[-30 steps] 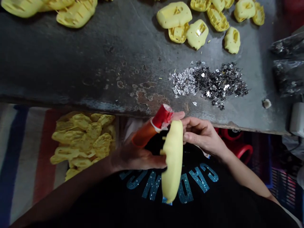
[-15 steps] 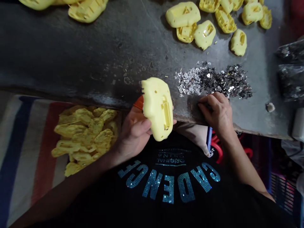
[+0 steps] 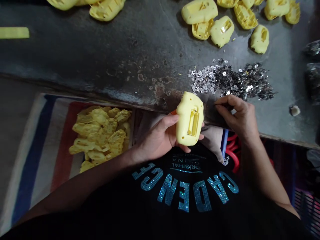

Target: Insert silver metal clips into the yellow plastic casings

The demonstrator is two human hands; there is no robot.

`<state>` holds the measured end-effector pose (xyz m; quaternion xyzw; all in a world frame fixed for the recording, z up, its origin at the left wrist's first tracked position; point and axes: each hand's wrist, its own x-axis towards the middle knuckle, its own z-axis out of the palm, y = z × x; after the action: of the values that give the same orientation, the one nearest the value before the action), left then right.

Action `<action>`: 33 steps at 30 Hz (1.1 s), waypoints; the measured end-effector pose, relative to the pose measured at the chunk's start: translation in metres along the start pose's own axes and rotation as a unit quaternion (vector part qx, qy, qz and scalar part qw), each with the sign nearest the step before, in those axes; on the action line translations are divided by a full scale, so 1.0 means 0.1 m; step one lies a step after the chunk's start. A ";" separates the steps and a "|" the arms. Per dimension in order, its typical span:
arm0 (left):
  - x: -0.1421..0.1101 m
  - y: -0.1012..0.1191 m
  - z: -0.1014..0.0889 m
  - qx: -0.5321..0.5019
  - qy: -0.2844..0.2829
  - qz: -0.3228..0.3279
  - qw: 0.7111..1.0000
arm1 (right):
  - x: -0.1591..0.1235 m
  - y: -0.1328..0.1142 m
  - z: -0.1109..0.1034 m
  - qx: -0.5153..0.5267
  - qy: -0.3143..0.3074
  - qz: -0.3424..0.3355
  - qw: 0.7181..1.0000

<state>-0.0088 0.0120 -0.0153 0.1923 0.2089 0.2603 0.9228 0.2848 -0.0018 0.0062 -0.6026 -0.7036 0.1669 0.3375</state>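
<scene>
There is only one view here: your camera is worn on your head and faces forward and down. It looks from close above your black T-shirt with sequin letters (image 3: 185,196), your left hand (image 3: 156,138) and your right hand (image 3: 237,116), and farther ahead it sees the dark, worn metal table top (image 3: 100,56).

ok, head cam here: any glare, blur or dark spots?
Head view: dim, uneven light; the sequin lettering on the black shirt glints while the shirt's lower part goes near black. The metal flakes sparkle with small highlights. The yellow plastic housing in the left hand looks fairly sharp. Wide-lens bending tilts the table edge.
</scene>
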 end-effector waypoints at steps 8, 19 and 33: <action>-0.04 -0.01 0.09 0.026 0.054 0.018 0.998 | -0.06 0.04 -0.10 -0.067 -0.009 0.019 0.997; -0.06 0.07 0.11 0.090 0.086 -0.001 0.992 | -0.30 0.01 -0.06 -0.191 -0.010 -0.040 0.981; -0.06 0.00 0.07 0.065 0.068 0.027 0.995 | -0.27 -0.03 0.06 -0.110 0.032 -0.034 0.993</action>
<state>-0.0099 0.0071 -0.0075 0.2395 0.2824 0.2836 0.8846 0.2798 -0.0276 -0.0037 -0.6165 -0.7268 0.0573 0.2973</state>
